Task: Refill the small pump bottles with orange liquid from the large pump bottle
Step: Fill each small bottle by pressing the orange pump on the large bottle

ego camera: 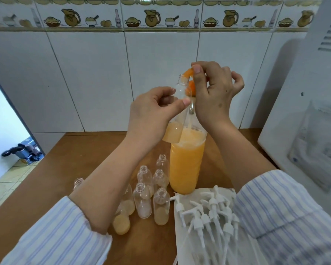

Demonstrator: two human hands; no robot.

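Left hand (151,109) grips small bottle (177,115); right hand (214,88) seemingly presses half-hidden orange pump (189,81).

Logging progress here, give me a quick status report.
Left hand grips small bottle, part filled. Right hand works orange pump head of large bottle. Nothing in the way.

**Only the tile bottles carry letters**

The one readable text sits on the wall's decorated tile border (161,18): the small pink bottle (118,18) painted there bears the letters "XO" on its belly, and the next painted bottle (196,18) to the right shows the same "XO". The matching painted bottles further left and right are too blurred to read. The clear plastic sleeve (321,142) on the white appliance (302,77) holds papers with print too small and hazy to make out.
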